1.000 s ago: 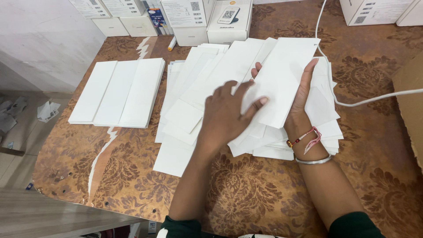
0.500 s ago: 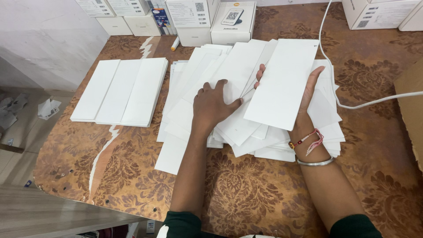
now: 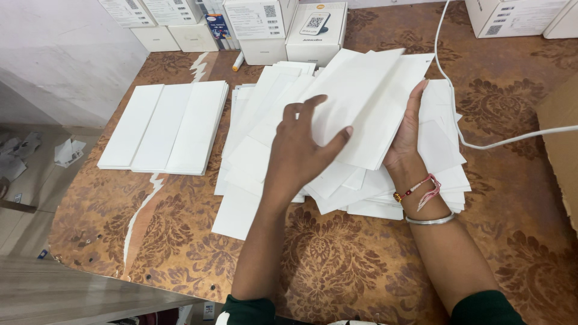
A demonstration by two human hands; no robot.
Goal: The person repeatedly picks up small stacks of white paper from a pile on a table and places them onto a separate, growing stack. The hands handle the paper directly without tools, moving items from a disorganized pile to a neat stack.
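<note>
3 neat white stacks (image 3: 162,128) lie side by side at 9 o'clock on the bench (image 3: 337,265), edges squared, which reads as the finished share. The larger share is unsorted: a loose, fanned heap of white sheets (image 3: 265,150) fills the middle, overlapping at odd angles.

The left hand (image 3: 301,153) hovers over that heap, fingers (image 3: 313,105) spread, thumb pressing the face of a long white sheet (image 3: 367,102). The right hand (image 3: 406,135) holds the same sheet from its 3 o'clock edge, fingers laid straight and close together along it, a thread band and a metal bangle on the wrist. The sheet is lifted, tilted, above the heap's 1 o'clock part.

Along 12 o'clock stand small white cartons (image 3: 283,27), squarish, each with a square black-and-white code label; one has a picture of a small device on its top. More white cartons (image 3: 512,15) sit at 1 o'clock. A white cable (image 3: 475,144) runs from 12 to 3 o'clock, beside a brown cardboard edge (image 3: 560,138).
</note>
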